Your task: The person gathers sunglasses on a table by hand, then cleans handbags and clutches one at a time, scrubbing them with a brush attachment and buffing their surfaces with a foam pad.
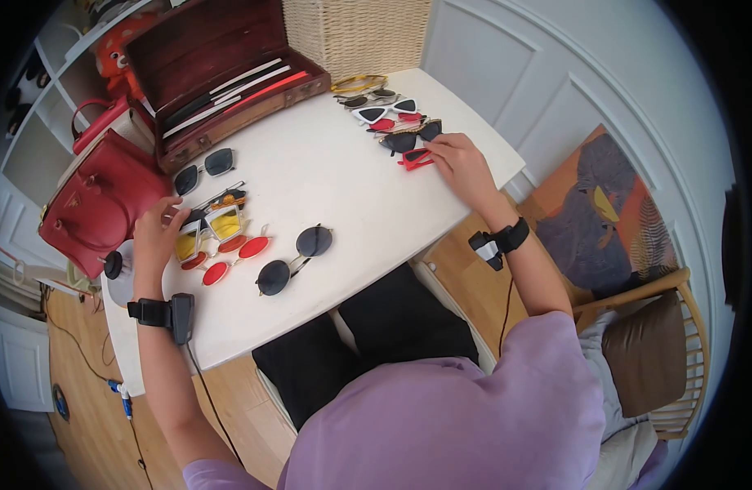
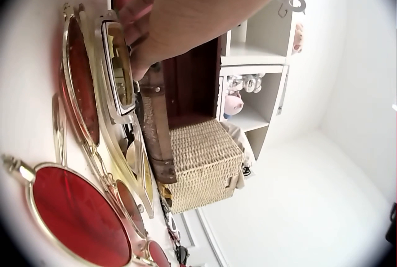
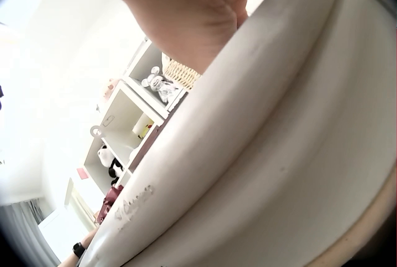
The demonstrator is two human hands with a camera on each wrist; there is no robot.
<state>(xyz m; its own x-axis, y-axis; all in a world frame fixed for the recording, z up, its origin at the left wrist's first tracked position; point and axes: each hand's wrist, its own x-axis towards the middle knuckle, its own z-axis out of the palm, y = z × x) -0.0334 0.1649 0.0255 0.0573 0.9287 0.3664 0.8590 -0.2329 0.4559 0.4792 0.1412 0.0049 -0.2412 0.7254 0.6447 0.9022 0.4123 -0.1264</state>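
Note:
On the left of the white table, my left hand (image 1: 153, 238) has its thumb and forefinger around the edge of dark-lensed sunglasses (image 1: 195, 216). White-framed yellow-lensed sunglasses (image 1: 224, 224) partly cover that pair and also show beside the hand in the left wrist view. Close by lie round red-lensed sunglasses (image 1: 216, 273) and round black sunglasses (image 1: 314, 241). Across the table, my right hand (image 1: 467, 170) pinches the end of red-framed sunglasses (image 1: 416, 159). Just beyond it are black sunglasses (image 1: 402, 142). The right wrist view hides its fingertips behind the table edge (image 3: 248, 93).
An open brown case (image 1: 245, 122) holding several long strips stands at the back, next to a woven basket (image 1: 359, 37). White-framed sunglasses (image 1: 384, 112) lie among several pairs at the far right. A red handbag (image 1: 106, 192) sits at the left edge.

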